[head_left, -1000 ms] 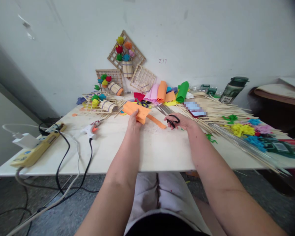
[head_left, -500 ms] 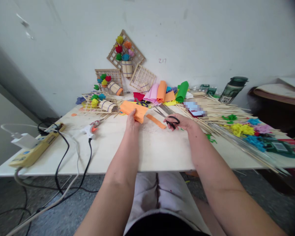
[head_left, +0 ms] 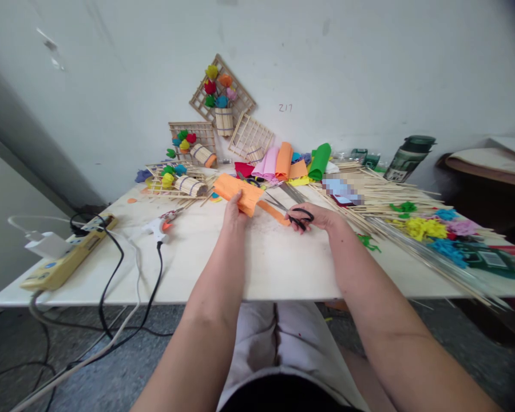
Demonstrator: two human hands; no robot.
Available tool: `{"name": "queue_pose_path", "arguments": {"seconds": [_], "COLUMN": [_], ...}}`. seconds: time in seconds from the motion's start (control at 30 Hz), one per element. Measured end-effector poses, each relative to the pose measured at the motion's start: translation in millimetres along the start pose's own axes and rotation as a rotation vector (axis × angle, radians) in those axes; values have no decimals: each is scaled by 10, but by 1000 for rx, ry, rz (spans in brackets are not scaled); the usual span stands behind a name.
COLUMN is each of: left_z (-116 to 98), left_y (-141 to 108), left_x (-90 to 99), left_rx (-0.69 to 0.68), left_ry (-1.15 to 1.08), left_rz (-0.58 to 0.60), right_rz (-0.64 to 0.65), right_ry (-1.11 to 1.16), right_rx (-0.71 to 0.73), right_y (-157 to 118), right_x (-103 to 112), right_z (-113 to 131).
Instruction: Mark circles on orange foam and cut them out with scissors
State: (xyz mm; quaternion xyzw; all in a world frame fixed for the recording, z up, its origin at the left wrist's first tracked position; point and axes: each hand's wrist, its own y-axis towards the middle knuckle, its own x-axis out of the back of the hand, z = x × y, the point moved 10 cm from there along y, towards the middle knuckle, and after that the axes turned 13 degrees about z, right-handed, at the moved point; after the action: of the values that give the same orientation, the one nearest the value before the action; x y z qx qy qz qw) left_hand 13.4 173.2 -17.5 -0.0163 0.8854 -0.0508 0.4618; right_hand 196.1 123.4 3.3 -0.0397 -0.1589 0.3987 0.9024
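My left hand [head_left: 237, 213] grips a piece of orange crepe paper [head_left: 235, 192], thumb on top, just above the table. My right hand [head_left: 308, 217] has its fingers in the black handles of the scissors [head_left: 301, 220]. The scissor blades are parted and point left toward the right edge of the orange paper. A narrow orange strip [head_left: 275, 214] lies beneath the blades, between my two hands; its left end is hidden by the paper.
Stick lattices with paper flowers [head_left: 221, 102], rolled coloured paper [head_left: 284, 161] and a phone [head_left: 342, 191] stand or lie behind. Thin sticks [head_left: 395, 197] and a dark bottle [head_left: 409, 159] are right. A glue gun [head_left: 158, 228] and power strip [head_left: 68, 257] are left.
My left hand has moved the orange paper slightly right, closer to the scissors, so it now covers part of the strip. The view has shifted slightly.
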Motion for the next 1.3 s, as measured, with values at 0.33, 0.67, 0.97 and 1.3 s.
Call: {"name": "queue_pose_path", "arguments": {"seconds": [0.33,0.67,0.97,1.3], "left_z": [55,125,157,190], "left_y": [26,40,91,74], "left_x": [-51,-38,-60,-65], "left_rx": [-32,1,10,35], "left_ry": [13,49,40,35], "left_rz": [64,56,126,109], "right_rz": [-34,-71,-95,-107], "right_ry": [-46,-47,-15,13], "right_rx": [35,55,57,67], "right_y": [90,137,155,171], "right_x": [-52,-114,-151,-133], "right_z": [25,82,112,93]}}
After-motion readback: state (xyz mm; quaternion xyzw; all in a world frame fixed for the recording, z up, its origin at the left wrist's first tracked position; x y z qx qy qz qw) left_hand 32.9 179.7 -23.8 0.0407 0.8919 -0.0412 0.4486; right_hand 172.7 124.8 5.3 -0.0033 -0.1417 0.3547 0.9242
